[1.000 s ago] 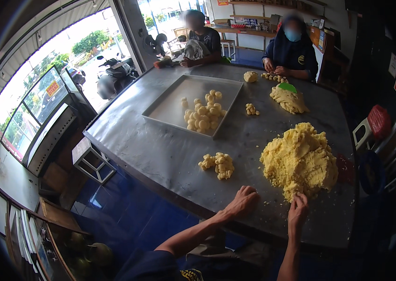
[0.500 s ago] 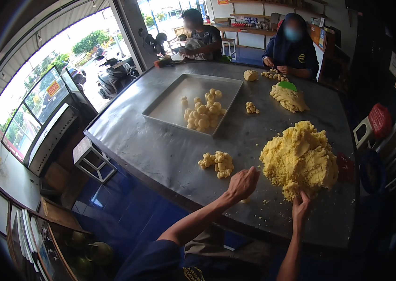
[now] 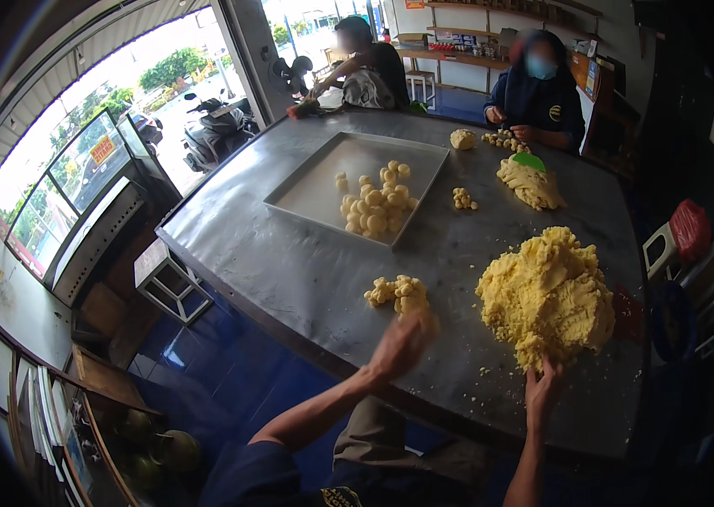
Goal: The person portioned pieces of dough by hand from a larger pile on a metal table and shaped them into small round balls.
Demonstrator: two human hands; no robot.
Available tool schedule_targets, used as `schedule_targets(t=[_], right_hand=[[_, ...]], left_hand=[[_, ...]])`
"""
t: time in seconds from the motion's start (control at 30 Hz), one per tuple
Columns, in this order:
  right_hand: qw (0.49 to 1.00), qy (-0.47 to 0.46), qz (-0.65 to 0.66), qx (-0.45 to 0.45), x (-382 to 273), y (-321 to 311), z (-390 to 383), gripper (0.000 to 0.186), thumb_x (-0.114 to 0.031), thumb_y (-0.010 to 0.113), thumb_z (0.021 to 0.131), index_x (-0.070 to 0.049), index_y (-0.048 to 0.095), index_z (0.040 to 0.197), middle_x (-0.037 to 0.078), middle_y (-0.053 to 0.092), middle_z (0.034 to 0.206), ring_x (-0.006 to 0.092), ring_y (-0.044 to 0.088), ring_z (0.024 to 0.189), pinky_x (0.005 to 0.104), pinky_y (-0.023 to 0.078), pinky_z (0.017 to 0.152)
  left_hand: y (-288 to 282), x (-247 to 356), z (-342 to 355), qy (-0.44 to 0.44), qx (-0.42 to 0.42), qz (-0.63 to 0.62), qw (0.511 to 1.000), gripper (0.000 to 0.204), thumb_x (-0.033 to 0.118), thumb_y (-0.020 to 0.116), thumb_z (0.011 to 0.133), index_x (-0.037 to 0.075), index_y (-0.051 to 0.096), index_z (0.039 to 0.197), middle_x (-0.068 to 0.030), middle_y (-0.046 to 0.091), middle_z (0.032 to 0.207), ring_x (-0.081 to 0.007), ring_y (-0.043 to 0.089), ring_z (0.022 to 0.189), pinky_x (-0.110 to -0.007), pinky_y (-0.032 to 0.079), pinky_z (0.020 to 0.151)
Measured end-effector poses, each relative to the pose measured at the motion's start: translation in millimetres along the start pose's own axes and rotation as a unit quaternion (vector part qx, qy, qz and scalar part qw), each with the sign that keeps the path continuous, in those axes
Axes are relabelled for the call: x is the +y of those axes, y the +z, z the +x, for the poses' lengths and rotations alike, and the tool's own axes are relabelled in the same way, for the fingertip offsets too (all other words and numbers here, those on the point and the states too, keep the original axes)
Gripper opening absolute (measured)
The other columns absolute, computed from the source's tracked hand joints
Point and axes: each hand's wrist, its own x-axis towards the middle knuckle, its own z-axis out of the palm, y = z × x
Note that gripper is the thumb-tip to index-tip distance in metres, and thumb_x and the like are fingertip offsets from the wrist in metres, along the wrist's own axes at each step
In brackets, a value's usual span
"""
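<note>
Yellow mound [image 3: 548, 296] tapers toward right hand [image 3: 546, 380]

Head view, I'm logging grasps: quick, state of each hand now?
Left hand: blurred, by the small dough pieces; grip cannot be told.
Right hand: at the near edge of the yellow mound; grip unclear.

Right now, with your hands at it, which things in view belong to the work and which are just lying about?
Seem part of the work:
yellow crumbly mound, at the right hand
small pale lumps, near the blurred left hand
shallow tray holding pale balls
metal table

Probably just lying about:
stool at left
red bag at right
motor scooter outside
</note>
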Motion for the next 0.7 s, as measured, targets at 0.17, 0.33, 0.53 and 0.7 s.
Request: schedule_targets(t=[0.17, 0.33, 0.53, 0.7], right_hand=[[0.999, 0.002, -0.024, -0.036, -3.3, 2.3, 7.5, 0.045, -0.005, 0.07, 0.085, 0.0, 0.061, 0.129, 0.022, 0.061, 0.116, 0.0406, 0.057, 0.112, 0.0456, 0.048, 0.094], [0.995, -0.068, -0.059, -0.03, 18.7, -7.1, 17.2, 0.038, -0.003, 0.067, 0.086, 0.003, 0.063, 0.124, 0.022, 0.061, 0.113, 0.0403, 0.059, 0.108, 0.0462, 0.05, 0.089], [0.999, -0.001, -0.043, -0.01, 20.6, -13.2, -13.8, 0.045, 0.001, 0.058, 0.09, 0.001, 0.053, 0.136, 0.027, 0.045, 0.135, 0.0434, 0.049, 0.124, 0.0484, 0.045, 0.099], [0.998, -0.006, -0.03, -0.057, -6.6, -12.6, -40.5, 0.048, 0.006, 0.053, 0.093, -0.001, 0.05, 0.14, 0.028, 0.033, 0.146, 0.0441, 0.04, 0.134, 0.0476, 0.042, 0.105]], left_hand=[[-10.1, -18.0, 33.0, 0.096, 0.01, 0.215, 0.972, 0.045, 0.006, 0.063, 0.082, 0.004, 0.057, 0.127, -0.0117, 0.056, 0.132, -0.032, 0.052, 0.117, -0.044, 0.04, 0.102], [9.9, -50.7, 23.3, 0.192, -0.078, 0.28, 0.937, 0.039, 0.003, 0.061, 0.081, 0.001, 0.061, 0.12, -0.0108, 0.056, 0.131, -0.0303, 0.053, 0.114, -0.044, 0.044, 0.099], [-2.3, -49.0, 8.6, 0.069, 0.005, 0.139, 0.988, 0.026, 0.014, 0.066, 0.086, 0.001, 0.058, 0.107, -0.0157, 0.057, 0.108, -0.0331, 0.058, 0.1, -0.045, 0.05, 0.085], [-21.9, -41.7, 6.7, -0.044, -0.024, 0.128, 0.991, 0.031, 0.02, 0.069, 0.087, 0.003, 0.051, 0.106, -0.017, 0.059, 0.095, -0.0341, 0.061, 0.09, -0.043, 0.05, 0.079]])
